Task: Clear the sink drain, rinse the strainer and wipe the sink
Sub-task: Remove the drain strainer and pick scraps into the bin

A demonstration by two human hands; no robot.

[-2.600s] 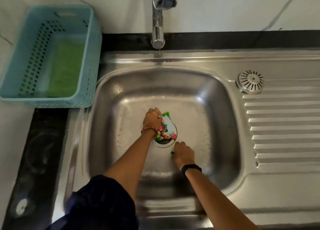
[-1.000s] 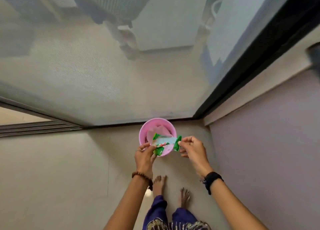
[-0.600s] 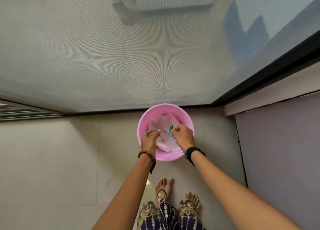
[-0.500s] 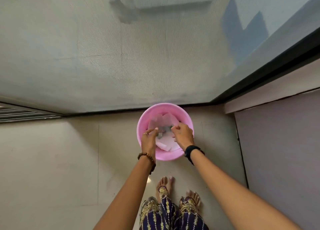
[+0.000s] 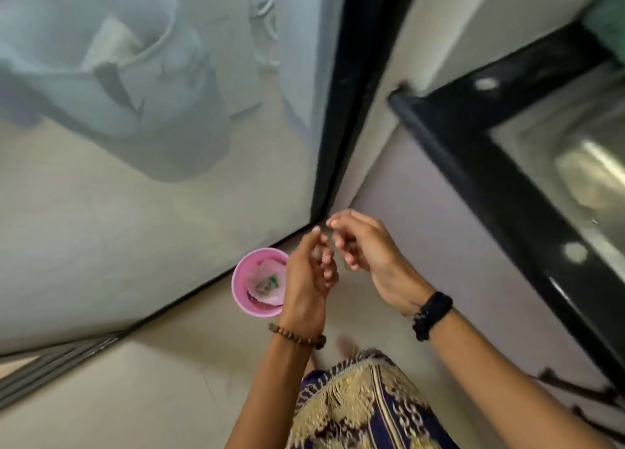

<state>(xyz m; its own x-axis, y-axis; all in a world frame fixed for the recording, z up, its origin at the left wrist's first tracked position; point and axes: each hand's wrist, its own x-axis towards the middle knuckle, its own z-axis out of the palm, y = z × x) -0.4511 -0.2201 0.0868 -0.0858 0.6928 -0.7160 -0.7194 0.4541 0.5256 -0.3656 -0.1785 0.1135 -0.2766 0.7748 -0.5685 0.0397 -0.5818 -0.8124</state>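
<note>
A pink bin [image 5: 240,296] stands on the floor by the screen door, lined with a pale bag. The green wrapper scraps [image 5: 269,283] lie inside it. My left hand [image 5: 307,279], with a bead bracelet, is raised in front of the bin's right edge, fingers loosely curled and holding nothing. My right hand [image 5: 365,256], with a black wristband, hangs just right of it, fingers apart and empty. The steel sink [image 5: 588,178] shows at the right edge, blurred. Its drain and strainer are out of view.
A mesh screen door [image 5: 152,144] with a black frame [image 5: 341,110] fills the left and top. The black counter edge [image 5: 480,185] runs diagonally at the right, above a mauve cabinet front [image 5: 422,212]. My patterned trouser leg [image 5: 355,404] is at the bottom.
Both hands let go of the wrapper scraps into the pink bin and lifted away empty. My view has swung right, bringing the counter and sink into sight.
</note>
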